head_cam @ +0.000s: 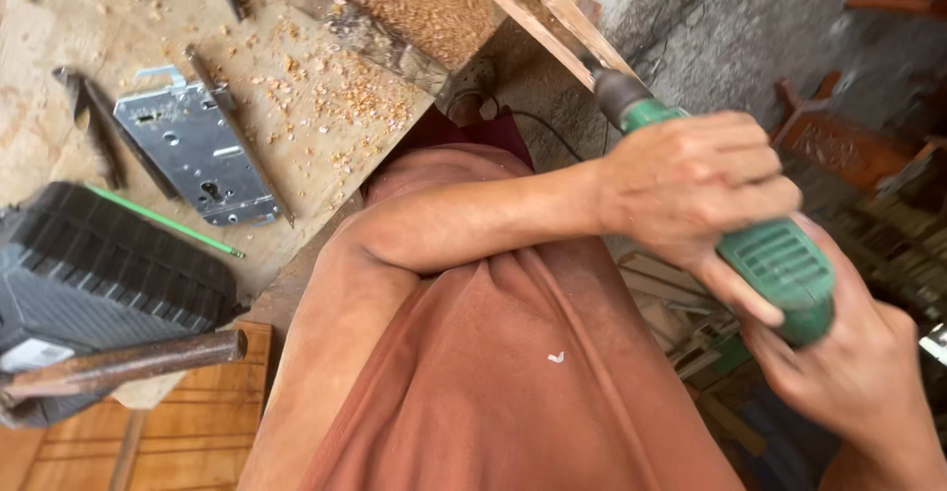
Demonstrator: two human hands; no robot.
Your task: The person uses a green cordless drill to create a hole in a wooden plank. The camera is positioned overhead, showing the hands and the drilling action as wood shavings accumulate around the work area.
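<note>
My left hand [691, 185] reaches across my body and wraps the front of a green power drill [779, 264]. At the lower right, my right hand [858, 373] grips the drill's rear end. The drill's black chuck [617, 92] points up-left against the edge of a wooden board [552, 8] that has a slot cut in it. The bit itself is hidden.
A workbench [59, 106] on the left is strewn with wood shavings [345, 97]. On it lie a metal mortise lock case [192, 151], a chisel [94, 121], a green pencil [163, 220], a black ribbed case [99, 274] and a wooden tool handle [128, 358]. Carved dark wood pieces [838, 146] stand on the right.
</note>
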